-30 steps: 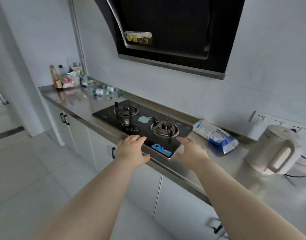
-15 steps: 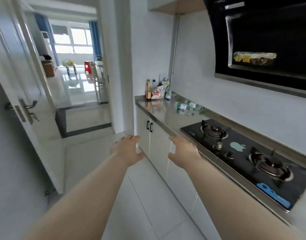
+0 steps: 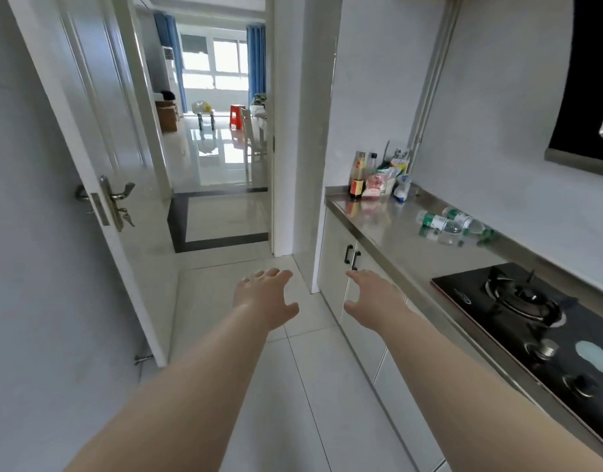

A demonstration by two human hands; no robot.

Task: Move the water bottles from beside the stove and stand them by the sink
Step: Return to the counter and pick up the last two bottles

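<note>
Both hands are stretched out in front and hold nothing. The left hand (image 3: 266, 298) hangs over the floor tiles (image 3: 303, 386) with its fingers spread and slack. The right hand (image 3: 375, 298) is just beside it, in front of the cabinet doors (image 3: 334, 257) under the bench (image 3: 388, 229), fingers straight and loose. Neither touches anything that I can see.

Ahead of the right hand and off to its right, well apart from it, the water bottles (image 3: 433, 221) lie on the bench. There are two of them, clear with green labels, on their sides and close together near the back wall. The gas stove (image 3: 524, 301) sits to the right of the right hand, nearer the person than the bottles, with bare steel between it and them. Farther ahead, at the far end of the bench, a dark sauce bottle (image 3: 357, 178) stands with some packets (image 3: 378, 180) in the corner. Beyond the left hand a doorway (image 3: 221, 185) opens onto another room.

By my reckoning nothing of the job is done. Both bottles are where the task says they start, beside the stove, and not one has been picked up. What is left is all of it: reach them, lift them, carry them over and set them upright by the sink. No sink shows from here, so I cannot say how far the carry is.
</note>
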